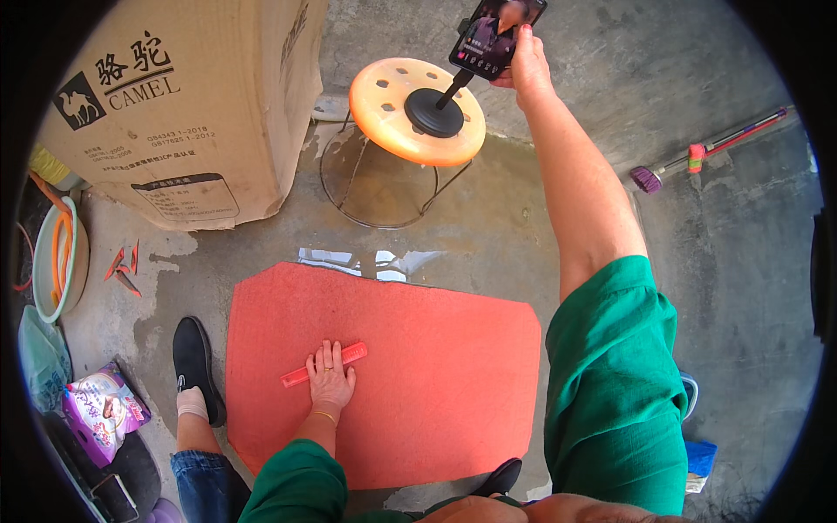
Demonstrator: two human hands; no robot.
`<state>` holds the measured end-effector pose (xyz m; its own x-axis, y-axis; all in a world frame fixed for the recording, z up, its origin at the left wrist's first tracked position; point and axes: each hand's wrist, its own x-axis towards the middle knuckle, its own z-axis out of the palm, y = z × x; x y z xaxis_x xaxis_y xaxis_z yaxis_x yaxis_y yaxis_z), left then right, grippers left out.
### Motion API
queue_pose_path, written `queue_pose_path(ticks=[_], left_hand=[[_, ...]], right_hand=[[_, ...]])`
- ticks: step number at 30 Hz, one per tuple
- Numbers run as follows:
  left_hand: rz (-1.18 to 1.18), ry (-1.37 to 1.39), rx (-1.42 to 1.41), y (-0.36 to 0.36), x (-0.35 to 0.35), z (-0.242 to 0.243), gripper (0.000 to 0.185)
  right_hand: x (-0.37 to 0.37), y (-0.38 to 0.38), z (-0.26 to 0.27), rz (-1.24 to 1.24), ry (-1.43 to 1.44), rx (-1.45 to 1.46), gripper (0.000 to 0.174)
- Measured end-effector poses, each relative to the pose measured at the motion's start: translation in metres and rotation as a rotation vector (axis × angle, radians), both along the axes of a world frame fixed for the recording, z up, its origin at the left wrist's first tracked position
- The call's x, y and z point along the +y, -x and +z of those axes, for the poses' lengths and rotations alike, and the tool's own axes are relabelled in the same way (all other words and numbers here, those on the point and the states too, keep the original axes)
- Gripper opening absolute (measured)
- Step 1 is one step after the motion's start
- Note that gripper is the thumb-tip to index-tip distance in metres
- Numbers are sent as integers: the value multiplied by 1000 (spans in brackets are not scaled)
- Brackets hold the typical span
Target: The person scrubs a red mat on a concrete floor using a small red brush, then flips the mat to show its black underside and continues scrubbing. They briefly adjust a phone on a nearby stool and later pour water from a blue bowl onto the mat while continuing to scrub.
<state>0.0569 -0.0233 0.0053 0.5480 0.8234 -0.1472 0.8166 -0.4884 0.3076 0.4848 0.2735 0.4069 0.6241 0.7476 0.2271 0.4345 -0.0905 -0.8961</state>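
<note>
My left hand (331, 381) lies palm down on a red utility-knife-like or brush-like plastic bar (353, 354); its exact kind I cannot tell. Both rest on a red mat (431, 386) with cut corners, spread on the wet concrete floor. Up at the top, my right hand (528, 65) is at the right edge of a smartphone (500, 36) with a lit screen; its fingers are partly behind the phone. The phone sits on a black stand with a round base (434, 112), which stands on an orange round stool (379, 111) with holes in its seat.
A large cardboard box (216, 118) stands at upper left. Red scraps (121, 268) lie near a pale basin (80, 261) holding an orange hose. A purple-white bag (104, 408) is at lower left. A purple-bristled brush (646, 180) leans at right. Water (458, 252) pools beyond the mat.
</note>
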Motion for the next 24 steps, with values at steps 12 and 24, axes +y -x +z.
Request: queue_pose_path(ticks=[12, 24], left_hand=[[7, 33, -19, 0, 0, 1, 75], [-6, 5, 28, -1, 1, 3, 74]], right_hand=[[-5, -1, -11, 91, -26, 84, 60], [-59, 17, -87, -9, -176, 200, 71]])
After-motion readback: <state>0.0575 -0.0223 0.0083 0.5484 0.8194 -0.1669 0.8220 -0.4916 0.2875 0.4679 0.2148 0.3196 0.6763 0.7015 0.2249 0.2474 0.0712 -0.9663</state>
